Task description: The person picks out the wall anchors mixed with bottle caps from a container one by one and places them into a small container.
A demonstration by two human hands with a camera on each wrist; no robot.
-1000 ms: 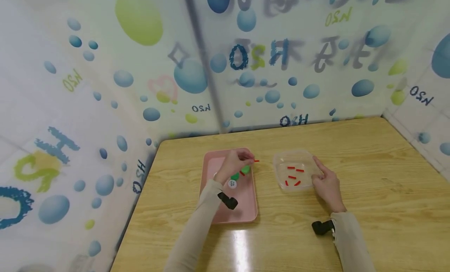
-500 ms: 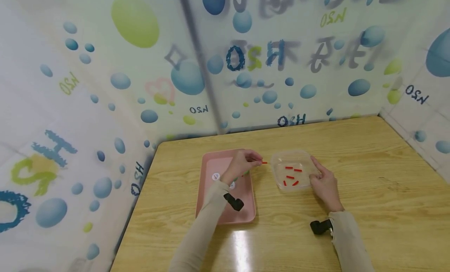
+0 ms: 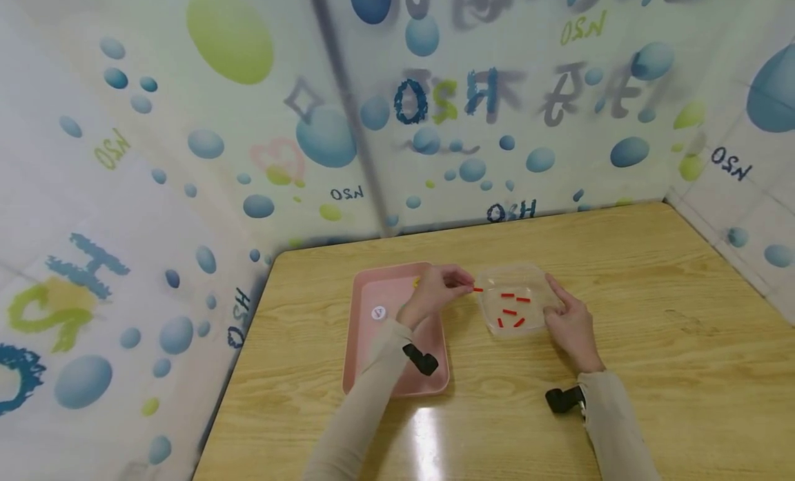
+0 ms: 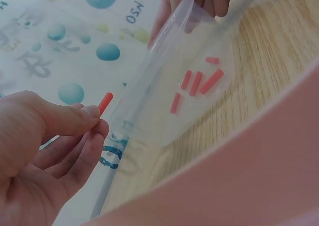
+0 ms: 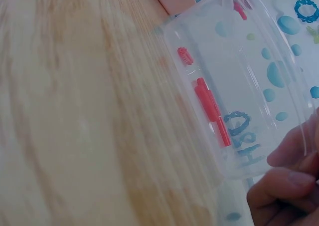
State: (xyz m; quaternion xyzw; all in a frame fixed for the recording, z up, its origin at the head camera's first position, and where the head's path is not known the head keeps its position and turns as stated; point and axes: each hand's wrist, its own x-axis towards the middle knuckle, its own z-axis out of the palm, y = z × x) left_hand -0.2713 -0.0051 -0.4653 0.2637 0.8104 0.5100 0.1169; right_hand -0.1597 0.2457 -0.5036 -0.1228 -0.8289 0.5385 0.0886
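Between thumb and fingertips, my left hand pinches a short red stick. In the head view that stick is level with the left rim of a clear plastic box. Several similar red sticks lie apart from each other on the box's bottom. My right hand grips the box by its right side, with thumb and fingers at the rim. In the left wrist view, the left hand's stick is outside the box wall, close to it.
A pink tray stands left of the box, under my left forearm. In it are a white round disc with a mark and a small yellow piece, partly hidden by the hand. A patterned wall rises behind the wooden table.
My left hand has moved right from over the tray to the box's left rim, carrying the red stick. The green pieces in the tray are now hidden. My right hand keeps its grip.
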